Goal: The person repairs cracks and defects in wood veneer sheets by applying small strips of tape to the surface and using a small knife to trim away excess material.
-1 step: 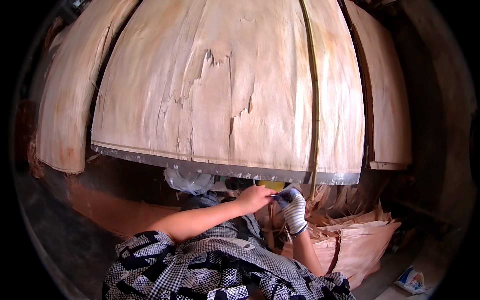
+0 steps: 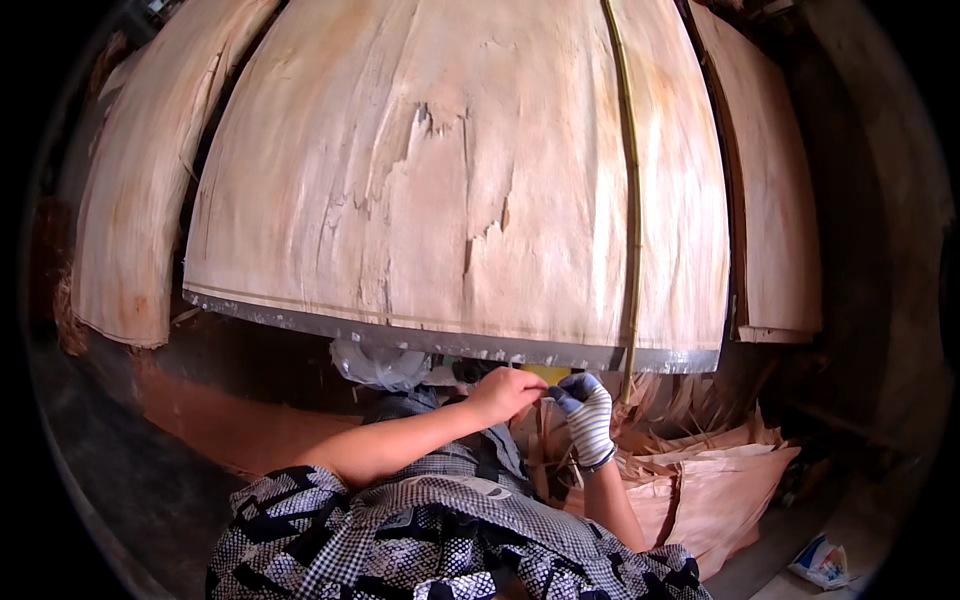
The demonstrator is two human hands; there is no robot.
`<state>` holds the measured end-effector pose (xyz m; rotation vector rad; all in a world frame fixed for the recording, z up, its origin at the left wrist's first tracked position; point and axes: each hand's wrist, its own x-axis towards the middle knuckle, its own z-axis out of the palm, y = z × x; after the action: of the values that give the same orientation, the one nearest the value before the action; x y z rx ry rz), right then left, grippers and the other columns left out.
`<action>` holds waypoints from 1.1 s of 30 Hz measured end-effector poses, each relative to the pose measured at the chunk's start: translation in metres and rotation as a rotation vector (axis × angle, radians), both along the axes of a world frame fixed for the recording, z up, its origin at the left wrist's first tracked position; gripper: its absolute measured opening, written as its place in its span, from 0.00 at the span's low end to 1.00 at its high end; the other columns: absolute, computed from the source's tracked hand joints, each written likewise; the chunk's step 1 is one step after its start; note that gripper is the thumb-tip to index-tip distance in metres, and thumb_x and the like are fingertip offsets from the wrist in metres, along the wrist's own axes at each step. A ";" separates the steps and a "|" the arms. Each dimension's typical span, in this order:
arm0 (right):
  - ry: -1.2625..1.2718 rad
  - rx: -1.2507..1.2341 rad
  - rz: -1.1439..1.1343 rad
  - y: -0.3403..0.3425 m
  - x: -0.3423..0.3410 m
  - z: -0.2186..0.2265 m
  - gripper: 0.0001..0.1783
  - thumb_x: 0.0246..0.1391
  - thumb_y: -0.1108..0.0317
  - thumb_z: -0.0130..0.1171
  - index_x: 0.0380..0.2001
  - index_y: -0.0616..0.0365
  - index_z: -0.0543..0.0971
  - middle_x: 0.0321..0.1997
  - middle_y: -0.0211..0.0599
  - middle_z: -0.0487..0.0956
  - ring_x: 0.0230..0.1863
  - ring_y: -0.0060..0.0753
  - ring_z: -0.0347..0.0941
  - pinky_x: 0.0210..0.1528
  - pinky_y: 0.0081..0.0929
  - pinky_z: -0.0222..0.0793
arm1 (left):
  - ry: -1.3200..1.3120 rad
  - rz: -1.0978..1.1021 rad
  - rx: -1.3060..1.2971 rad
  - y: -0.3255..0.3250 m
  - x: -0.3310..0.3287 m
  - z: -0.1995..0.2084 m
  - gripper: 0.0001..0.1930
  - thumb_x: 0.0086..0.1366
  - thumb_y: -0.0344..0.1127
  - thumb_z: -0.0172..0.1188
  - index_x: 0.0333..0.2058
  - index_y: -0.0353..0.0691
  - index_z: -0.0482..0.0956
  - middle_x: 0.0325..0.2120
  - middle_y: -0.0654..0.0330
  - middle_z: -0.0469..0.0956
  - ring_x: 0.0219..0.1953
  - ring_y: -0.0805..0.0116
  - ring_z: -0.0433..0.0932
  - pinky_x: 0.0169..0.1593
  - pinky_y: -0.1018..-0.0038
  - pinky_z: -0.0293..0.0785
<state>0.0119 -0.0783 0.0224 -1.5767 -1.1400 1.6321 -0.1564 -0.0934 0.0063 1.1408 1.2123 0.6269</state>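
My bare left hand (image 2: 507,393) and my right hand (image 2: 587,412), in a white glove with dark stripes and a bluish fingertip area, meet just below the near edge of the table. The fingertips of both are pinched closed close together. Something small and pale shows between them, too small to name. Before me a large, pale wood veneer sheet (image 2: 330,180) lies over the table, with cracks and ragged torn patches near its middle. Along its right part runs a thin greenish-yellow stick (image 2: 633,200), whose near end sticks out past the table's dark edge strip (image 2: 450,345), close to the glove.
More veneer sheets lie at the left (image 2: 130,220) and right (image 2: 775,200), apart from the middle one by dark gaps. Folded veneer with splintered scraps (image 2: 725,480) stands by my right forearm. Beneath the edge are a clear plastic bag (image 2: 380,362) and something yellow (image 2: 548,374). A packet (image 2: 822,562) lies lower right.
My left fingers have turned slightly and shifted a little at the pinch; the gloved fingers have tilted a little. Sheet and stick stay in place.
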 end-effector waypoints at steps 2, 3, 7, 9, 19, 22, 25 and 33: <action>0.255 -0.190 -0.096 0.009 -0.029 0.012 0.11 0.42 0.73 0.63 0.31 0.59 0.74 0.26 0.26 0.72 0.26 0.18 0.68 0.30 0.15 0.67 | 0.011 0.154 0.152 0.001 -0.023 0.006 0.07 0.54 0.33 0.57 0.29 0.36 0.78 0.21 0.56 0.77 0.23 0.69 0.77 0.27 0.75 0.69; 0.348 -0.291 -0.084 0.012 -0.042 0.014 0.11 0.44 0.71 0.62 0.33 0.60 0.75 0.27 0.26 0.73 0.26 0.17 0.68 0.30 0.15 0.67 | 0.017 0.193 0.165 0.003 -0.036 0.015 0.07 0.53 0.34 0.58 0.27 0.37 0.77 0.20 0.57 0.77 0.23 0.68 0.76 0.27 0.74 0.70; 0.568 -0.358 -0.153 0.028 -0.092 0.019 0.16 0.46 0.62 0.61 0.38 0.56 0.73 0.36 0.34 0.76 0.22 0.20 0.68 0.20 0.15 0.61 | 0.315 0.143 0.600 0.007 -0.078 0.017 0.07 0.48 0.35 0.61 0.19 0.39 0.74 0.16 0.60 0.74 0.23 0.65 0.74 0.33 0.71 0.69; 0.621 -0.411 -0.328 0.043 -0.115 0.026 0.09 0.49 0.62 0.58 0.31 0.52 0.71 0.24 0.30 0.73 0.21 0.22 0.68 0.17 0.17 0.59 | 0.411 0.004 0.876 0.007 -0.107 0.005 0.08 0.45 0.35 0.62 0.16 0.42 0.72 0.16 0.61 0.72 0.26 0.64 0.73 0.37 0.69 0.68; -0.061 -0.089 0.452 0.133 -0.243 0.033 0.08 0.53 0.66 0.53 0.33 0.60 0.73 0.24 0.33 0.78 0.18 0.18 0.70 0.16 0.14 0.57 | 1.095 0.619 0.548 0.057 -0.294 -0.026 0.21 0.53 0.30 0.54 0.48 0.42 0.69 0.51 0.56 0.63 0.55 0.56 0.59 0.59 0.60 0.52; -0.104 -0.074 0.424 0.147 -0.274 0.015 0.06 0.53 0.69 0.52 0.32 0.60 0.73 0.24 0.35 0.78 0.17 0.18 0.69 0.15 0.14 0.56 | 1.066 0.539 0.547 0.055 -0.272 -0.022 0.20 0.50 0.29 0.56 0.45 0.47 0.73 0.50 0.58 0.64 0.54 0.57 0.60 0.56 0.60 0.54; -0.129 -0.089 0.470 0.146 -0.291 0.003 0.08 0.53 0.72 0.49 0.36 0.61 0.72 0.26 0.38 0.78 0.16 0.21 0.70 0.14 0.15 0.57 | 0.980 0.580 0.625 0.049 -0.264 -0.041 0.18 0.50 0.31 0.58 0.43 0.49 0.75 0.51 0.59 0.64 0.55 0.59 0.59 0.56 0.59 0.52; -0.204 -0.136 0.467 0.151 -0.300 -0.001 0.08 0.52 0.70 0.51 0.36 0.60 0.72 0.27 0.35 0.79 0.17 0.18 0.70 0.14 0.12 0.56 | 1.017 0.550 0.601 0.045 -0.269 -0.036 0.18 0.51 0.33 0.57 0.44 0.49 0.74 0.53 0.58 0.62 0.56 0.59 0.58 0.57 0.59 0.52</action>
<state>-0.2878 0.0729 0.0217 -1.6798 -1.6313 1.9050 -0.4253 -0.0481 -0.0300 1.7343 2.3571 0.8917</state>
